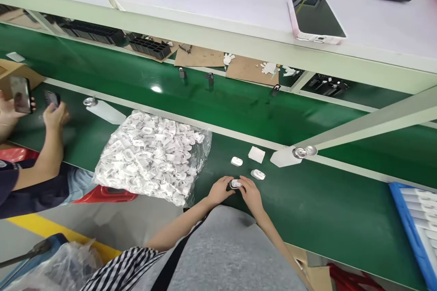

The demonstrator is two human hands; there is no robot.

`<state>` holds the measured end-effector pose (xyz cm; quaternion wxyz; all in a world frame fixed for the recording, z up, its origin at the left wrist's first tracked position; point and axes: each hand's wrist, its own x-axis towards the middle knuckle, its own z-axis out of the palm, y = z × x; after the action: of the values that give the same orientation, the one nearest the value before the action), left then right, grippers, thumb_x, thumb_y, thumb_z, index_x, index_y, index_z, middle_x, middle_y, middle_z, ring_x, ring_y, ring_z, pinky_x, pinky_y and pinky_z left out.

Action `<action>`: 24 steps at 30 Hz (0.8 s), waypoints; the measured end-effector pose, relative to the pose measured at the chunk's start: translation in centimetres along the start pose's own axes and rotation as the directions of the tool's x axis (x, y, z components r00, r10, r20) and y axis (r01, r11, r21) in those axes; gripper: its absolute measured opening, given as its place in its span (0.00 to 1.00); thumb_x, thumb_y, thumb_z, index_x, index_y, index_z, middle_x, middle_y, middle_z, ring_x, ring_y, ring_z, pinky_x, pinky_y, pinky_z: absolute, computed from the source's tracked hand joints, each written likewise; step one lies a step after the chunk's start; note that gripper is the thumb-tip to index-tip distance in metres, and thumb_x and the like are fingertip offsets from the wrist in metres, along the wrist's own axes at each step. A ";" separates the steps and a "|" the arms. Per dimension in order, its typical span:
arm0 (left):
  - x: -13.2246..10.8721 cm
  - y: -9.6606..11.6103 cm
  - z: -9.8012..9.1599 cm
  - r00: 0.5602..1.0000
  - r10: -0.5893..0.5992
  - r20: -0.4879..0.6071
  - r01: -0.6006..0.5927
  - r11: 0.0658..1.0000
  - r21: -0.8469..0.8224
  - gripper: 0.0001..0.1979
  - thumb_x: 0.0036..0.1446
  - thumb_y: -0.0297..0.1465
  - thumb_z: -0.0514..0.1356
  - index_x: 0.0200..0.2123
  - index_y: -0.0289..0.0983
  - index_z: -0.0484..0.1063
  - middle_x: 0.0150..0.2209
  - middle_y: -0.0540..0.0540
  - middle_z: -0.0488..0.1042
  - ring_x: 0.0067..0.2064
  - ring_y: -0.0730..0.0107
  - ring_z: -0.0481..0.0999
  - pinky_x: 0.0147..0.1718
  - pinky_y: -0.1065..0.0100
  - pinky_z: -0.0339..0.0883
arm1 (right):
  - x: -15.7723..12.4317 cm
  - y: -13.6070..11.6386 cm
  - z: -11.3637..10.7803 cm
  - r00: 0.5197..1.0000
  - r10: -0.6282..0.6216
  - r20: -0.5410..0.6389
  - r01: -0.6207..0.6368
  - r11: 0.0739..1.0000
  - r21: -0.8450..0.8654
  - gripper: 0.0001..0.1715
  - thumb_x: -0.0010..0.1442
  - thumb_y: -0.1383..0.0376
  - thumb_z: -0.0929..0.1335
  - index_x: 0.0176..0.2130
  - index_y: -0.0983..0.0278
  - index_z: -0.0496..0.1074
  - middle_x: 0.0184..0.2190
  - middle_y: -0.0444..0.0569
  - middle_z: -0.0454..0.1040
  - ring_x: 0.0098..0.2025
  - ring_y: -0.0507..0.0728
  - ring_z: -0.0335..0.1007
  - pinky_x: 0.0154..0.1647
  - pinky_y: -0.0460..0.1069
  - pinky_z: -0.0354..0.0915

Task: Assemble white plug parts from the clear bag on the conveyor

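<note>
Your left hand [219,191] and your right hand [251,195] hold one small white piece [236,184] between them, just to the right of the big clear bag [205,143]. The fingers of both hands are pinched on it. Two more white pieces [236,161] lie right of the bag too, near a white square [256,154]. White parts [146,154] fill the bag. To its left, another person's hand [54,117] holds a dark phone [52,97].

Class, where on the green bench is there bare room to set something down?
Widest: between the right hand and the blue-rimmed tray. Narrower: between the bag of white parts and the nearest loose white piece. Crowded: beneath that bag.
</note>
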<state>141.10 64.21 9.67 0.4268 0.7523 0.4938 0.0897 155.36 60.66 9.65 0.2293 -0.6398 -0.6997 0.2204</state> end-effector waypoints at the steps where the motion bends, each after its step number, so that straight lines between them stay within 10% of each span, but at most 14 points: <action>1: 0.0 0.2 0.0 1.000 -0.005 0.007 0.005 1.000 0.006 0.19 0.43 0.28 0.57 0.42 0.36 0.61 0.41 0.47 0.65 0.38 0.70 0.66 0.39 0.68 0.61 | 0.1 0.3 0.0 1.000 -0.007 0.021 0.007 1.000 -0.002 0.13 0.53 0.66 0.57 0.33 0.64 0.67 0.38 0.51 0.68 0.40 0.56 0.63 0.39 0.51 0.62; 16: 0.0 1.1 -0.3 0.997 0.034 0.065 -0.047 0.978 0.201 0.16 0.50 0.30 0.51 0.44 0.35 0.60 0.45 0.46 0.64 0.45 0.71 0.63 0.43 0.72 0.58 | 0.4 0.5 -0.3 0.986 -0.024 0.164 0.026 1.000 -0.008 0.13 0.52 0.68 0.58 0.37 0.63 0.67 0.40 0.48 0.67 0.42 0.55 0.62 0.43 0.50 0.60; 24: 0.8 3.9 -0.8 0.956 -0.237 0.172 0.146 0.895 0.422 0.13 0.50 0.26 0.50 0.41 0.32 0.63 0.38 0.41 0.68 0.39 0.64 0.69 0.35 0.67 0.63 | 1.9 0.3 -1.3 0.942 0.006 0.334 0.014 0.998 -0.055 0.16 0.47 0.73 0.62 0.39 0.64 0.67 0.40 0.49 0.67 0.40 0.55 0.64 0.40 0.49 0.62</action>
<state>143.68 64.73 12.82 0.3205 0.7768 0.5236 -0.1403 156.24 62.58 10.53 0.0894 -0.5980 -0.7357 0.3052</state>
